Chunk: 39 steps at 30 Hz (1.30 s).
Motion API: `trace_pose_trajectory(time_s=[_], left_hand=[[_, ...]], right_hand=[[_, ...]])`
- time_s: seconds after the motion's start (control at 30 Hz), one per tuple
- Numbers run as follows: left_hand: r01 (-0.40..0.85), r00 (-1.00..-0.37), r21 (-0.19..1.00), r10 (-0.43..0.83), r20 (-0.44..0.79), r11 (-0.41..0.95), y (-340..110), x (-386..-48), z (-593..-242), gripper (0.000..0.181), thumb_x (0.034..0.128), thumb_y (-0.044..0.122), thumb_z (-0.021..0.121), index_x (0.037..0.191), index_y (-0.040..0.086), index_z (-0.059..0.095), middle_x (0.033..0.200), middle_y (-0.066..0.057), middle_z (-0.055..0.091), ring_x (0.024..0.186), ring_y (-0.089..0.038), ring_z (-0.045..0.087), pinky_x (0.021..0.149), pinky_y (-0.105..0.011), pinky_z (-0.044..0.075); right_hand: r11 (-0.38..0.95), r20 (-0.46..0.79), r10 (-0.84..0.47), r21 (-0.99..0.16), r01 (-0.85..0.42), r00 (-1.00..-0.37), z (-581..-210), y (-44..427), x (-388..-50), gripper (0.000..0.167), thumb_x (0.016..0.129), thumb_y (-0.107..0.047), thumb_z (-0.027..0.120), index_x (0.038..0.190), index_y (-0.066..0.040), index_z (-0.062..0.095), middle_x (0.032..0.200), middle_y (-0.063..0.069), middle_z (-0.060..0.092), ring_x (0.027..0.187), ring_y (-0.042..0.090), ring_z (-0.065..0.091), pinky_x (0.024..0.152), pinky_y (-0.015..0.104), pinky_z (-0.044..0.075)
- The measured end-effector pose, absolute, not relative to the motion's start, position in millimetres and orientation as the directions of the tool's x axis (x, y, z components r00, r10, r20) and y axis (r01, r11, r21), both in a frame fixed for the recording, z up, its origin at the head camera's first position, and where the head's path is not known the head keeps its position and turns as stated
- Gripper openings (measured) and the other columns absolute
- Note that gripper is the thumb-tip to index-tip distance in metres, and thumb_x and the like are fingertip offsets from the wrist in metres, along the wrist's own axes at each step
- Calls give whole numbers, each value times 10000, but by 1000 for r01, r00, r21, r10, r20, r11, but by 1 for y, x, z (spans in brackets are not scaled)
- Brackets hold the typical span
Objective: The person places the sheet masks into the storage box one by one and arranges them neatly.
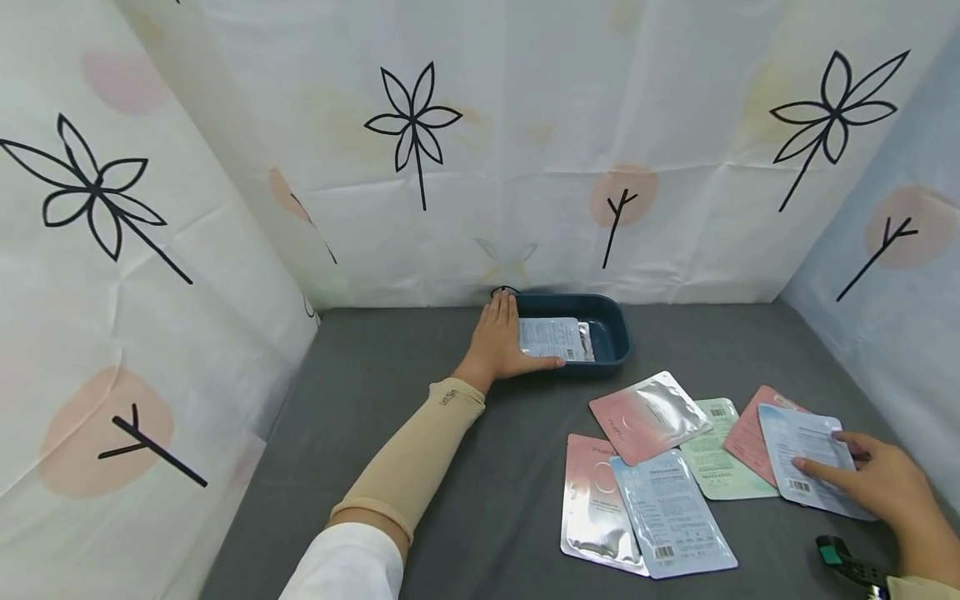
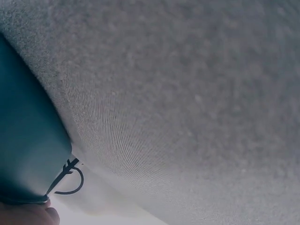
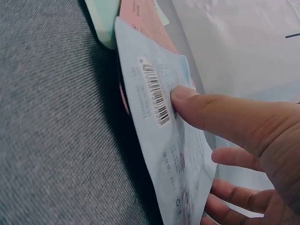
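My left hand [image 1: 504, 342] rests against the left end of a dark blue bin [image 1: 611, 358], fingers straight and thumb along its front rim. Inside lie white-blue and silver packets [image 1: 551, 337]. In the left wrist view the bin [image 2: 28, 126] shows beside a bit of the hand [image 2: 28, 214]. At the right, my right hand [image 1: 888, 479] pinches the edge of a light blue packet [image 1: 806, 454], which overlaps a pink packet [image 1: 750, 442]. The right wrist view shows the thumb of the right hand [image 3: 243, 140] on the blue packet's face [image 3: 154, 117], other fingers at its far edge.
Left of the right hand lie a green packet [image 1: 723, 467], a pink-silver packet [image 1: 652, 421], another one [image 1: 592, 508] and a blue packet [image 1: 678, 525], partly overlapping. A black device with a green part [image 1: 843, 558] is near the right wrist. Patterned cloth walls [image 1: 510, 208] surround the grey surface [image 1: 337, 375].
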<state>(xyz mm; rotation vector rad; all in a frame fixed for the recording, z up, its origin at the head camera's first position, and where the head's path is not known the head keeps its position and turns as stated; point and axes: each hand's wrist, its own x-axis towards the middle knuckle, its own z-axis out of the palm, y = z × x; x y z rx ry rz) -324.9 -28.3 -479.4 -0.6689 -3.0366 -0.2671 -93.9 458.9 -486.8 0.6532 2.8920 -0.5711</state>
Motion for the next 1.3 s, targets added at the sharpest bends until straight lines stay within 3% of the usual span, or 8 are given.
trace_pose_trajectory(time_s=[0.13, 0.43, 0.6, 0.7, 0.87, 0.93, 1.03, 1.3], left_hand=[[413, -910, 173, 409, 59, 894, -26, -327, -482, 1451, 760, 957, 572, 1690, -19, 34, 1794, -190, 17, 1680, -330, 27, 1365, -462, 80], [416, -909, 146, 410, 74, 897, -25, -326, -483, 1454, 753, 975, 559, 1689, -22, 65, 1791, -196, 60, 1677, -339, 74, 1363, -460, 106], [403, -915, 150, 398, 67, 903, -25, -326, -483, 1462, 746, 992, 542, 1694, -7, 51, 1795, -180, 46, 1681, -318, 55, 1365, -442, 95], [398, -917, 143, 393, 60, 906, -25, -327, -484, 1466, 743, 1003, 527, 1695, -3, 44, 1797, -174, 35, 1682, -311, 43, 1365, -438, 89], [399, -917, 132, 394, 65, 907, -26, -328, -486, 1464, 745, 1008, 517, 1695, -4, 49, 1797, -175, 41, 1681, -313, 51, 1364, -441, 95], [396, -918, 129, 392, 59, 909, -26, -327, -485, 1463, 746, 1007, 517, 1695, -2, 46, 1797, -174, 38, 1681, -311, 48, 1365, -439, 91], [390, -921, 129, 387, 48, 912, -25, -327, -484, 1465, 745, 1005, 519, 1697, 4, 33, 1799, -168, 22, 1683, -303, 35, 1365, -434, 84], [383, -924, 131, 380, 45, 914, -25, -328, -485, 1467, 742, 1009, 511, 1698, 7, 26, 1800, -164, 14, 1683, -300, 33, 1365, -435, 87]], right_hand=[[839, -160, 368, -366, 402, -916, -486, 461, -94, 902, 906, -492, 788, 1372, 201, 449, 1243, 510, 458, 1009, 563, 539, 794, 616, 524], [788, -105, 353, -502, 356, -930, -492, 463, -93, 772, 979, -417, 760, 1401, 178, 508, 1340, 493, 482, 1022, 530, 584, 576, 181, 387], [767, -83, 354, -544, 340, -931, -489, 459, -96, 697, 1018, -385, 713, 1432, 142, 522, 1444, 482, 441, 1042, 535, 607, 559, 182, 411], [756, -83, 357, -560, 340, -930, -483, 452, -98, 668, 1031, -363, 693, 1446, 131, 519, 1484, 478, 404, 892, 371, 656, 541, 211, 470], [716, -79, 361, -615, 331, -929, -471, 439, -101, 602, 1052, -335, 661, 1455, 95, 540, 1543, 465, 359, 904, 354, 686, 538, 217, 506], [693, -56, 363, -651, 310, -930, -468, 435, -102, 575, 1055, -329, 662, 1455, 71, 560, 1515, 440, 412, 874, 301, 722, 530, 226, 528], [673, -4, 367, -690, 268, -930, -466, 429, -105, 534, 1041, -328, 690, 1446, 10, 607, 1355, 371, 529, 645, -10, 627, 522, 272, 572], [646, 49, 395, -725, 239, -917, -442, 402, -119, 560, 1014, -341, 734, 1482, -57, 616, 1252, 181, 569, 657, -57, 589, 533, 204, 552]])
